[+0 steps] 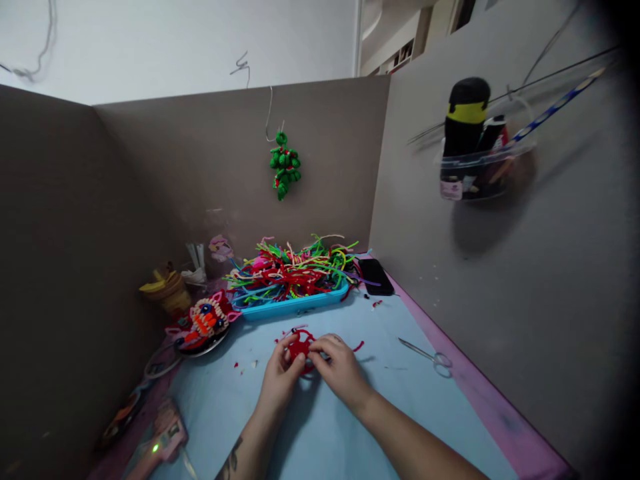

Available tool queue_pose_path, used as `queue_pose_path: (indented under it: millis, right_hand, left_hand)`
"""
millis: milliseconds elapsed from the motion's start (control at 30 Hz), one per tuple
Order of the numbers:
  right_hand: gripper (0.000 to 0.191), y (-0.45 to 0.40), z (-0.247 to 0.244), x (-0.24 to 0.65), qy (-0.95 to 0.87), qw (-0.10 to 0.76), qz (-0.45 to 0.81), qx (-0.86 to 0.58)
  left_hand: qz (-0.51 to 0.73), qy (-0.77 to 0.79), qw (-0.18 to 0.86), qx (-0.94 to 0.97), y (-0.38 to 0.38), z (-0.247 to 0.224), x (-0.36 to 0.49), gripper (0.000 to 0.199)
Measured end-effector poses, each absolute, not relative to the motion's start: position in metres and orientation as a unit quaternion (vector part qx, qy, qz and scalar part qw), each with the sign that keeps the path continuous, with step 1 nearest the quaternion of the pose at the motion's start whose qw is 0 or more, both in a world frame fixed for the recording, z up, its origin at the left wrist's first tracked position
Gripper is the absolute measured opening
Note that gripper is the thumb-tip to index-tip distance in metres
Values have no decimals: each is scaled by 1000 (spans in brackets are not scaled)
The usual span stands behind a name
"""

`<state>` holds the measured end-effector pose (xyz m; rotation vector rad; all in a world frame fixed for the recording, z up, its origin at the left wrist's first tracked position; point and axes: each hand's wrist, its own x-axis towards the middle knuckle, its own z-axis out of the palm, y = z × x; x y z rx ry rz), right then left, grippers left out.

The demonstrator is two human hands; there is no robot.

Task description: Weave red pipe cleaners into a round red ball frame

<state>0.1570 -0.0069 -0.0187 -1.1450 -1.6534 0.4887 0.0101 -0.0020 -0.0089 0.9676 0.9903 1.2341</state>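
While the left hand [280, 368] and right hand [341, 368] both pinch the red piece [301, 343], one uneven tug could warp it.

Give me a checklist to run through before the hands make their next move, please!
1. Left hand has hold of the red piece: ok, its thumb and fingers are on it.
2. Right hand is at the piece too: ok, its fingertips are together at the right side.
3. Scissors are out of the way: ok, they lie off to the right, apart from both hands.
4. Fuzzy stems are there to pick from: ok, heaped in the blue tray.
5. Blue surface is tidy: not ok, small red scraps lie on it.
6. Pink glue gun is cool: cannot tell; its green light glows.
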Motion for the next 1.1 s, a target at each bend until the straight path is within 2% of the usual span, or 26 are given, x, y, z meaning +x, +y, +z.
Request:
queue_pose_path:
  millis: [667,1100]
  right_hand:
    - [19,-12,-13,157,-717,498,141,-467]
    - [11,-3,-26,154,-627,516,288,-507]
  left_hand:
    - [546,433,561,447,-2,-17,9,55]
    - [542,436,556,456,-2,-18,3,52]
